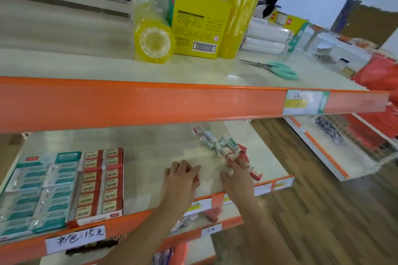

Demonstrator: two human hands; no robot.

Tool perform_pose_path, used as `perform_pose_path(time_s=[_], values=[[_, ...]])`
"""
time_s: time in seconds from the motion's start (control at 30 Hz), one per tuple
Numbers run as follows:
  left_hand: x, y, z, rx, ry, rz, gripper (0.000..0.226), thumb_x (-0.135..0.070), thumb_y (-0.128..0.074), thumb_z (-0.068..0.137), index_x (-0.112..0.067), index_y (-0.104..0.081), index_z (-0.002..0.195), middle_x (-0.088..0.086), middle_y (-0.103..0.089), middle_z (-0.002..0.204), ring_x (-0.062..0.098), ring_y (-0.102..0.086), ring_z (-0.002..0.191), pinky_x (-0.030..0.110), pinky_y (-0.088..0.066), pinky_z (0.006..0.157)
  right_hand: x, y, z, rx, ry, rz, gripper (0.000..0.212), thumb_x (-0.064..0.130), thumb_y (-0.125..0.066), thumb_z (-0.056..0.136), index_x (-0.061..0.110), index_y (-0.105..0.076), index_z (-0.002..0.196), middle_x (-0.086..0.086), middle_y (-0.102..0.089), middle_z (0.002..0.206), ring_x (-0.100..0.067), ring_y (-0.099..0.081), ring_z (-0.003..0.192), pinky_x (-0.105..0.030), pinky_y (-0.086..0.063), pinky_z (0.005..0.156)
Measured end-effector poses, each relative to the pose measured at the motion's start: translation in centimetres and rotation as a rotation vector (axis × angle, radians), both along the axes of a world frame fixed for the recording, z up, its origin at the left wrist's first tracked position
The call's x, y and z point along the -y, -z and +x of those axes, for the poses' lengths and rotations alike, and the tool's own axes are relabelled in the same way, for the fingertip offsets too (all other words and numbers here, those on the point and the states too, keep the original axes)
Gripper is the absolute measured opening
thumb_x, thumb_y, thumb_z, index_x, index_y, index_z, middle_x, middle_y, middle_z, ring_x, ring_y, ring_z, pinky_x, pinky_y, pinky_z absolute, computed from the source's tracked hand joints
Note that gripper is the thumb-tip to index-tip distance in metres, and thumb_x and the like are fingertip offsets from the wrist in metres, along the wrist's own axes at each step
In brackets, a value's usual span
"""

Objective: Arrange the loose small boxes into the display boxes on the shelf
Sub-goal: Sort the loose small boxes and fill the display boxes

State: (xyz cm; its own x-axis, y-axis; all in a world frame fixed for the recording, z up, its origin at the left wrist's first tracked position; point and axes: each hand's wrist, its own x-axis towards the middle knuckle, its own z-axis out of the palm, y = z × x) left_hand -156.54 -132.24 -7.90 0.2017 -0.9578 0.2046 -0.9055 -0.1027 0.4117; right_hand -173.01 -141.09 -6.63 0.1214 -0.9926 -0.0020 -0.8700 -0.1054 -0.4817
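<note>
On the middle shelf point(150, 153), a heap of loose small boxes point(224, 146), red and teal, lies at the right. My right hand point(235, 173) reaches into the near end of the heap and its fingertips pinch a small red box. To its left, my left hand point(183, 175) is curled over small red boxes point(196, 178) that peek out at its right side. At the shelf's left stand a red display box point(101, 183) filled with rows of red boxes and a teal display box point(41, 191) filled with teal ones.
The upper shelf point(86, 69) carries yellow tape rolls point(154, 42), a yellow carton point(198, 26) and teal scissors point(277, 69). Its orange edge point(150, 103) overhangs the middle shelf. Red packets point(377, 75) hang on a wire rack at right. Wooden floor lies below right.
</note>
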Motion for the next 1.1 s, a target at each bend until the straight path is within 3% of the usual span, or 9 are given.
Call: perform_pose_path(time_s=[0.1,0.17,0.27,0.37,0.47,0.6,0.83,0.97,1.1], values=[[-0.1,0.0,0.1,-0.092,-0.041,-0.052,0.03,-0.034,-0.059,0.085,-0.034,-0.06,0.115,-0.004,-0.052,0.105,0.021,-0.049,0.098,0.035,-0.038,0.084,-0.9,0.5,0.5,0.113,-0.033,-0.101,0.009,0.027,-0.065,0.082,0.032,-0.065,0.09,0.013,-0.062,0.107,-0.008,-0.062,0.088,-0.019,-0.043,0.068],[-0.2,0.1,0.0,-0.197,-0.016,-0.115,0.028,-0.029,-0.063,0.083,-0.03,-0.058,0.11,-0.007,-0.054,0.105,0.017,-0.053,0.094,0.033,-0.037,0.085,-1.4,0.8,0.6,0.15,-0.079,-0.095,0.011,0.031,-0.07,0.078,0.036,-0.061,0.083,0.016,-0.062,0.089,0.0,-0.058,0.075,-0.013,-0.039,0.061],[-0.4,0.2,0.1,-0.376,-0.015,-0.184,0.031,-0.022,-0.068,0.081,-0.024,-0.053,0.108,-0.012,-0.057,0.099,0.011,-0.059,0.084,0.032,-0.037,0.09,-1.5,0.8,0.5,0.189,-0.13,-0.04,0.029,0.034,-0.073,0.078,0.042,-0.059,0.102,0.021,-0.059,0.098,0.004,-0.058,0.078,-0.012,-0.043,0.067],[-0.5,0.1,0.3,-0.335,-0.069,-0.187,0.037,-0.03,-0.068,0.08,-0.028,-0.052,0.114,-0.014,-0.061,0.103,0.009,-0.056,0.098,0.031,-0.036,0.093,-1.4,0.5,0.4,0.192,-0.143,-0.015,0.038,0.036,-0.074,0.079,0.045,-0.057,0.111,0.024,-0.059,0.1,0.01,-0.057,0.078,-0.007,-0.043,0.062],[-0.7,-0.1,0.6,-0.259,-0.102,-0.139,0.043,-0.032,-0.065,0.079,-0.031,-0.052,0.121,-0.015,-0.062,0.111,0.011,-0.05,0.11,0.031,-0.034,0.094,-1.4,0.3,0.4,0.207,-0.155,0.01,0.038,0.033,-0.074,0.08,0.047,-0.056,0.11,0.028,-0.063,0.099,0.017,-0.055,0.081,0.0,-0.04,0.063],[-0.7,0.0,0.6,-0.243,-0.134,-0.08,0.046,-0.033,-0.063,0.081,-0.031,-0.051,0.125,-0.014,-0.062,0.114,0.011,-0.049,0.114,0.03,-0.032,0.095,-1.8,0.2,0.2,0.252,-0.152,0.028,0.041,0.023,-0.076,0.079,0.044,-0.059,0.11,0.027,-0.064,0.103,0.013,-0.059,0.08,-0.002,-0.042,0.065],[-0.8,-0.5,0.7,-0.319,-0.148,-0.11,0.043,-0.031,-0.067,0.082,-0.031,-0.053,0.123,-0.016,-0.063,0.104,0.01,-0.05,0.107,0.026,-0.031,0.087,-2.5,0.0,0.5,0.319,-0.164,0.006,0.035,0.015,-0.076,0.079,0.035,-0.066,0.106,0.02,-0.064,0.095,0.012,-0.055,0.085,-0.002,-0.04,0.068],[-1.8,-1.3,1.9,-0.308,-0.136,-0.192,0.041,-0.022,-0.069,0.082,-0.025,-0.057,0.121,-0.012,-0.066,0.105,0.015,-0.053,0.104,0.03,-0.037,0.086,-2.9,-0.7,1.8,0.371,-0.22,-0.016,0.025,0.029,-0.08,0.076,0.036,-0.067,0.096,0.02,-0.067,0.088,0.003,-0.058,0.083,-0.008,-0.042,0.067],[-3.3,-2.8,4.2,-0.269,-0.174,-0.279,0.039,-0.017,-0.076,0.076,-0.02,-0.063,0.113,-0.008,-0.069,0.097,0.019,-0.058,0.094,0.036,-0.045,0.081,-3.5,-1.5,4.2,0.432,-0.325,-0.062,0.019,0.028,-0.083,0.075,0.032,-0.069,0.088,0.02,-0.067,0.084,-0.003,-0.06,0.08,-0.008,-0.041,0.065]])
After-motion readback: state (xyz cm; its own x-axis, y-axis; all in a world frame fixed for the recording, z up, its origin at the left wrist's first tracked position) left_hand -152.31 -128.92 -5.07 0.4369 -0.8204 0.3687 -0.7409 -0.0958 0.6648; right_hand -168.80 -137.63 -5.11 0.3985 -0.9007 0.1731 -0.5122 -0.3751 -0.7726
